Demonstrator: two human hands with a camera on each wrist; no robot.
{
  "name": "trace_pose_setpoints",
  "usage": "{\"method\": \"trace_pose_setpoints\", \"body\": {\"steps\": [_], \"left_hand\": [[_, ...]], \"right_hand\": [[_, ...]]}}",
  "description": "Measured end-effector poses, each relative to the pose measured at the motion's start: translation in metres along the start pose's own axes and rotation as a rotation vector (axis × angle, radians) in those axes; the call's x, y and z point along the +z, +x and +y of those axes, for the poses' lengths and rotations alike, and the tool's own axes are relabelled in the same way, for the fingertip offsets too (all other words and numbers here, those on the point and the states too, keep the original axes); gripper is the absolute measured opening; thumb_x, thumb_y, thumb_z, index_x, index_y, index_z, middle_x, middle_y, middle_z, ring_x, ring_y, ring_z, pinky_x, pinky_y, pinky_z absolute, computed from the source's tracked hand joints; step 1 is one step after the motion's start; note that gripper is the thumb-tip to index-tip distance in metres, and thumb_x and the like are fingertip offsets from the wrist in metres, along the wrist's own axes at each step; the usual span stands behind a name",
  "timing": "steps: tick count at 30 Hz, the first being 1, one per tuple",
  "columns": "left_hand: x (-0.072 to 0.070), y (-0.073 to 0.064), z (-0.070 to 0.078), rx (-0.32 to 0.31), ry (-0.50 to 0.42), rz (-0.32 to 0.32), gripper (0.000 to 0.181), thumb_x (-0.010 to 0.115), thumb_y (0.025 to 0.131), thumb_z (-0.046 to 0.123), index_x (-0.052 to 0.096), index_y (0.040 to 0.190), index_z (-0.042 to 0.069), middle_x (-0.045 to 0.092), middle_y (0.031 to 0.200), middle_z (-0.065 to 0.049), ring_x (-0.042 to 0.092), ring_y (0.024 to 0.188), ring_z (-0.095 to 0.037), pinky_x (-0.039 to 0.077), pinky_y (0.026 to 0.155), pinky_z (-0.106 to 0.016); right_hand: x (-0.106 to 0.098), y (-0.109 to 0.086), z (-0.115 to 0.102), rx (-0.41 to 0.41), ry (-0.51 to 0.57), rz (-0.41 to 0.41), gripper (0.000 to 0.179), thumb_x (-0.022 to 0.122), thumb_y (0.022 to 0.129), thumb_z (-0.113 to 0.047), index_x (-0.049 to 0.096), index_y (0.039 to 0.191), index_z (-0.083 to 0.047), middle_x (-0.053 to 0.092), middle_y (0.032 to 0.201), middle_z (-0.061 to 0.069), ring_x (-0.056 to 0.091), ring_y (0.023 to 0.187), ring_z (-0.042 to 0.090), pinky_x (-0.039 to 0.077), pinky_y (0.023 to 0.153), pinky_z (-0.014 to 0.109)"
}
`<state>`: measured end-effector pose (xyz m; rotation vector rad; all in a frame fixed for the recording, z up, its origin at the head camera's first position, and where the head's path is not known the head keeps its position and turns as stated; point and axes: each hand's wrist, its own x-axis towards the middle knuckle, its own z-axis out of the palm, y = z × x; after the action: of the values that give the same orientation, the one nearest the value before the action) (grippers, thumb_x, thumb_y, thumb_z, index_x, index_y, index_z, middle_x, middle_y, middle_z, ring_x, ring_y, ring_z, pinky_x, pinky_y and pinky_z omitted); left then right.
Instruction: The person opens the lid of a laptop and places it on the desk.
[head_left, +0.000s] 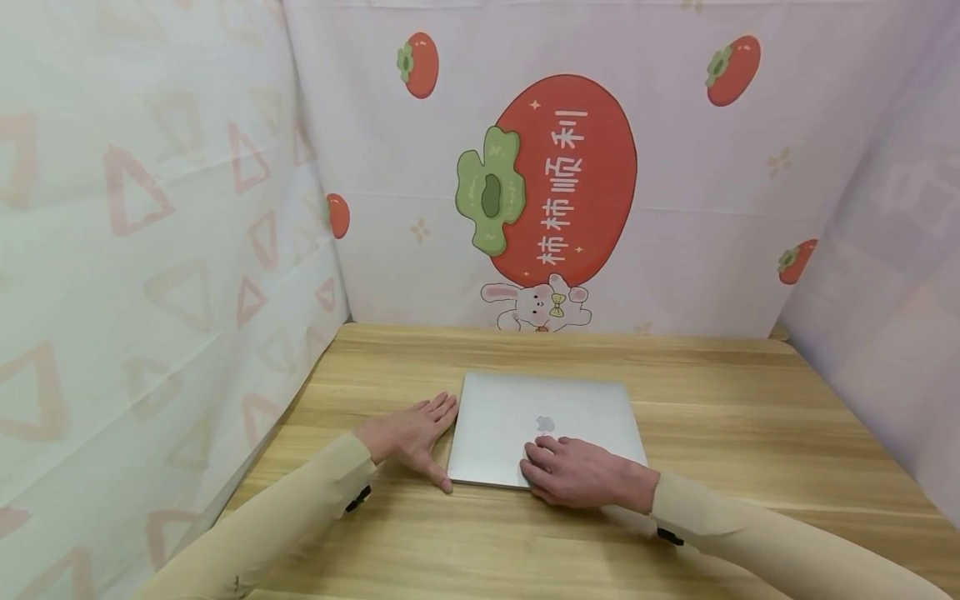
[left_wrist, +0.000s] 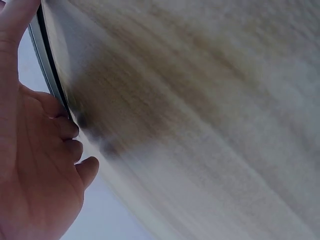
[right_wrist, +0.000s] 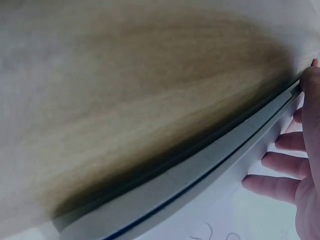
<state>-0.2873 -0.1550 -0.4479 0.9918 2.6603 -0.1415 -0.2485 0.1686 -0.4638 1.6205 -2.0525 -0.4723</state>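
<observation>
A closed silver laptop (head_left: 495, 417) lies flat on the wooden table, a logo on its lid. Beside its left edge, my left hand (head_left: 411, 433) rests with the fingers extended and the thumb spread toward the front left corner. The left wrist view shows that palm and the fingertips close to the laptop's thin dark edge (left_wrist: 47, 57). My right hand (head_left: 577, 473) lies over the front part of the lid, fingers slightly bent on top. In the right wrist view its fingers (right_wrist: 285, 165) touch the lid, and the thumb is at the front edge; the thumb tip's exact contact is unclear.
Wood-grain table (head_left: 750, 433) surrounds the laptop on all sides. Printed white cloth hangs along the back (head_left: 390, 267), with a large persimmon picture (head_left: 600, 183), and along the left (head_left: 202, 250) and right (head_left: 885, 275) sides.
</observation>
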Motion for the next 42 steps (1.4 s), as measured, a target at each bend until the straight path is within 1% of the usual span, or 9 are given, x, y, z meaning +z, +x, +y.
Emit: {"method": "trace_pose_setpoints", "body": {"steps": [4, 8, 12, 15, 20, 25, 30, 34, 42], "left_hand": [[0.0, 0.0, -0.001, -0.001, -0.007, 0.001, 0.137, 0.058, 0.064, 0.089, 0.011, 0.157, 0.001, 0.007, 0.165, -0.018, 0.007, 0.154, -0.03, 0.017, 0.125, -0.045], [-0.002, -0.001, 0.001, -0.012, -0.016, -0.016, 0.136, 0.059, 0.064, 0.089, 0.01, 0.157, 0.001, 0.006, 0.165, -0.017, 0.005, 0.154, -0.029, 0.016, 0.125, -0.044], [-0.003, -0.003, 0.002, -0.008, -0.027, -0.016, 0.135, 0.061, 0.065, 0.087, 0.011, 0.157, 0.001, 0.007, 0.165, -0.018, 0.006, 0.154, -0.03, 0.017, 0.125, -0.044], [-0.004, -0.002, 0.003, -0.001, -0.03, -0.012, 0.135, 0.062, 0.065, 0.086, 0.011, 0.156, 0.0, 0.007, 0.165, -0.018, 0.006, 0.154, -0.03, 0.017, 0.125, -0.043], [-0.002, -0.001, 0.002, -0.002, -0.025, -0.017, 0.135, 0.061, 0.065, 0.086, 0.01, 0.157, 0.001, 0.006, 0.165, -0.018, 0.005, 0.154, -0.03, 0.016, 0.125, -0.042], [-0.001, 0.0, 0.001, -0.003, -0.022, -0.014, 0.136, 0.061, 0.065, 0.087, 0.011, 0.157, 0.0, 0.007, 0.165, -0.018, 0.006, 0.154, -0.03, 0.016, 0.125, -0.041], [0.001, 0.0, 0.001, -0.006, -0.017, -0.016, 0.137, 0.062, 0.064, 0.087, 0.01, 0.157, 0.001, 0.007, 0.165, -0.017, 0.007, 0.154, -0.03, 0.018, 0.125, -0.04], [0.002, 0.001, 0.0, 0.0, -0.009, -0.005, 0.137, 0.062, 0.064, 0.087, 0.011, 0.156, 0.0, 0.008, 0.165, -0.018, 0.008, 0.154, -0.031, 0.019, 0.125, -0.041], [-0.001, 0.005, 0.0, 0.039, 0.01, 0.02, 0.134, 0.065, 0.066, 0.083, 0.015, 0.155, -0.004, 0.011, 0.163, -0.022, 0.011, 0.153, -0.035, 0.021, 0.124, -0.043]], "right_hand": [[0.0, 0.0, 0.0, -0.005, -0.012, 0.008, 0.037, 0.042, 0.103, -0.041, 0.059, 0.123, -0.014, 0.064, 0.117, 0.003, 0.061, 0.101, 0.018, 0.057, 0.071, 0.027], [0.002, 0.0, -0.001, -0.017, -0.026, 0.033, 0.037, 0.037, 0.105, -0.037, 0.059, 0.123, -0.013, 0.064, 0.116, 0.004, 0.062, 0.1, 0.019, 0.057, 0.069, 0.027], [0.003, 0.0, -0.002, -0.032, -0.038, 0.074, 0.038, 0.034, 0.105, -0.034, 0.061, 0.119, -0.012, 0.066, 0.111, 0.004, 0.063, 0.095, 0.019, 0.056, 0.065, 0.026], [0.003, 0.001, -0.001, -0.039, -0.043, 0.088, 0.037, 0.033, 0.105, -0.032, 0.061, 0.116, -0.011, 0.067, 0.109, 0.004, 0.063, 0.092, 0.018, 0.056, 0.063, 0.025], [0.003, 0.001, -0.002, -0.049, -0.055, 0.083, 0.039, 0.024, 0.107, -0.025, 0.06, 0.114, -0.011, 0.066, 0.106, 0.005, 0.063, 0.09, 0.018, 0.055, 0.06, 0.025], [0.002, 0.0, -0.003, -0.058, -0.088, 0.071, 0.044, 0.014, 0.106, -0.018, 0.056, 0.115, -0.011, 0.065, 0.107, 0.006, 0.065, 0.092, 0.02, 0.055, 0.059, 0.026], [0.0, 0.0, -0.003, -0.062, -0.105, 0.074, 0.041, 0.015, 0.106, -0.018, 0.054, 0.115, -0.012, 0.064, 0.104, 0.005, 0.062, 0.088, 0.018, 0.051, 0.056, 0.023], [-0.002, 0.002, -0.001, -0.072, -0.127, 0.079, 0.041, 0.014, 0.105, -0.017, 0.054, 0.115, -0.012, 0.064, 0.102, 0.004, 0.061, 0.087, 0.017, 0.051, 0.055, 0.022], [-0.007, 0.001, 0.001, -0.135, -0.173, 0.097, 0.045, 0.014, 0.105, -0.002, 0.057, 0.115, -0.01, 0.065, 0.103, 0.004, 0.059, 0.085, 0.015, 0.052, 0.059, 0.02]]}}
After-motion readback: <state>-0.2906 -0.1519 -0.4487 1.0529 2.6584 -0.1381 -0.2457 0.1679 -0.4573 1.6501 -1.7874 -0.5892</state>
